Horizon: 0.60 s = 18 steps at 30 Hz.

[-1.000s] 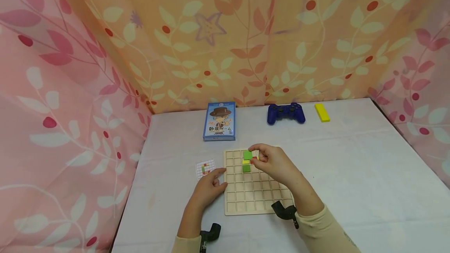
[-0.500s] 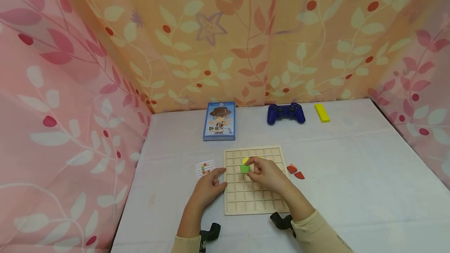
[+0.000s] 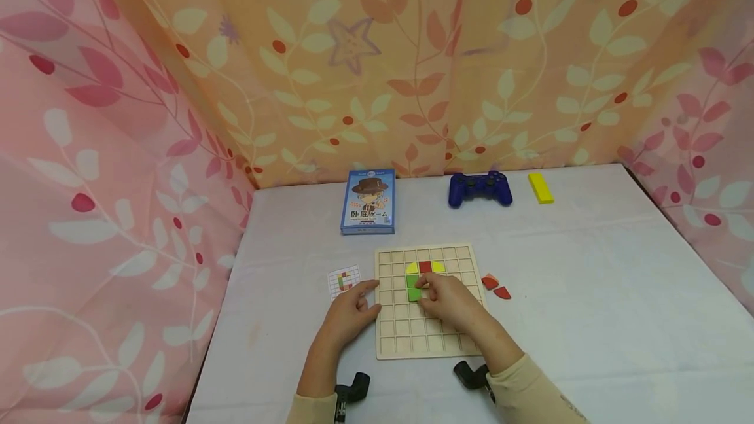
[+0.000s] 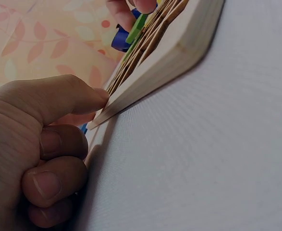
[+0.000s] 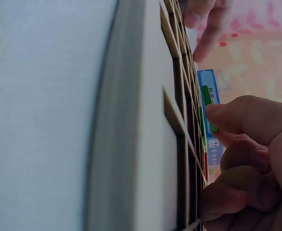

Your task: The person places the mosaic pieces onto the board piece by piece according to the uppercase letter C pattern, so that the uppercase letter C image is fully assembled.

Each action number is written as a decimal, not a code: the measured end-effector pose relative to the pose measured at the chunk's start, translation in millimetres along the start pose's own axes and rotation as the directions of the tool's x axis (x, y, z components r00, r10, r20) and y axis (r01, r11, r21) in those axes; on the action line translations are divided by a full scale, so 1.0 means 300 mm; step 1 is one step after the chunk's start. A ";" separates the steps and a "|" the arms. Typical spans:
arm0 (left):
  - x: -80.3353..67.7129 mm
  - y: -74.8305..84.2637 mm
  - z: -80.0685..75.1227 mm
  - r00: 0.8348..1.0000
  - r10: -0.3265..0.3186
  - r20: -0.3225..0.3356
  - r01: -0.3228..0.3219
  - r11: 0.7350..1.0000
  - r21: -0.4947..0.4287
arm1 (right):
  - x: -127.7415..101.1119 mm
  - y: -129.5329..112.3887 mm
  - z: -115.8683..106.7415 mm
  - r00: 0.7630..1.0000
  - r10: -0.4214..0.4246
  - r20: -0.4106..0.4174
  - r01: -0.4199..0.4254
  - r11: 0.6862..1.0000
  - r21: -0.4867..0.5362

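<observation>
Right hand [image 3: 446, 298], drawn nearer, pinches a green tile [image 3: 414, 295]; left hand [image 3: 349, 314] touches the board [image 3: 419, 345] holding coloured pieces [image 3: 425, 267].

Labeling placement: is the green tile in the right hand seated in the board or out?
Out: the right wrist view shows the green tile above the board, pinched by fingers of the right hand. Edge contact: cannot tell.

Blue box [image 3: 368, 202] left of dark-blue controller [image 3: 480, 190], yellow block [image 3: 540, 188] right; floral curtain [image 3: 406, 51] behind.
</observation>
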<state>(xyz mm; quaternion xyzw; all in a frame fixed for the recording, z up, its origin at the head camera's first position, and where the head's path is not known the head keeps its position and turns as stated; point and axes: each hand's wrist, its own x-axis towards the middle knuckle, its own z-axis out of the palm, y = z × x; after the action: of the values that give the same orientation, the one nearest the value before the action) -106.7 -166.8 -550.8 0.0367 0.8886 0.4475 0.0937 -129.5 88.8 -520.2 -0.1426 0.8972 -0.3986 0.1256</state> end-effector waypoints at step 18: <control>-0.001 0.002 0.001 1.000 -0.002 -0.001 0.002 1.000 0.007 | 0.002 -0.010 0.024 0.998 0.000 -0.060 -0.005 0.997 -0.074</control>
<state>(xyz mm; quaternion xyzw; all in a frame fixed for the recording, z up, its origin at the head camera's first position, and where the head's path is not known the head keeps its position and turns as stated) -106.4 -166.2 -550.5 0.0358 0.8902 0.4445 0.0936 -127.1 81.9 -522.7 -0.1341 0.9150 -0.3688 0.0936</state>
